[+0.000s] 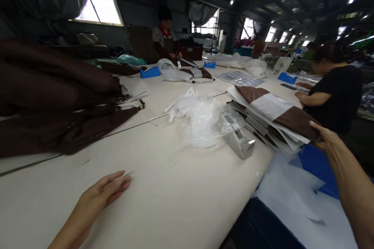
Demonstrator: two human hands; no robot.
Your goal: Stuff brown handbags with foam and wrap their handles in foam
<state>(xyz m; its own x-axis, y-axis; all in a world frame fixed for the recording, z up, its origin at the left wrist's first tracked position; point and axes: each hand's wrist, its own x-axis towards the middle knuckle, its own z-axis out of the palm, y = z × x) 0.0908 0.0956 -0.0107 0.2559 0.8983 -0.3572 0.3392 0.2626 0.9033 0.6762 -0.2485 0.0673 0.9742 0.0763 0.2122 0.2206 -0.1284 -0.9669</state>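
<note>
At the right, my right hand (323, 137) pinches the near corner of a folded brown garment (295, 120), which has a white band across it and lies on top of a stack interleaved with white sheets. My left hand (106, 190) hovers low over the white table (163, 198), its thumb and fingers pressed together. A faint pale smear shows at those fingertips; what it is stays unclear. Between the hands and farther back lie crumpled clear plastic bags (201, 118) and a grey tape dispenser (241, 140).
A large heap of brown garments (55, 97) covers the table's left side. Blue tape dispensers (150, 72) stand farther back. One person (166, 39) works across the table, another (336, 85) at the right. Below the table's right edge sits a blue bin (269, 221) with white sheets.
</note>
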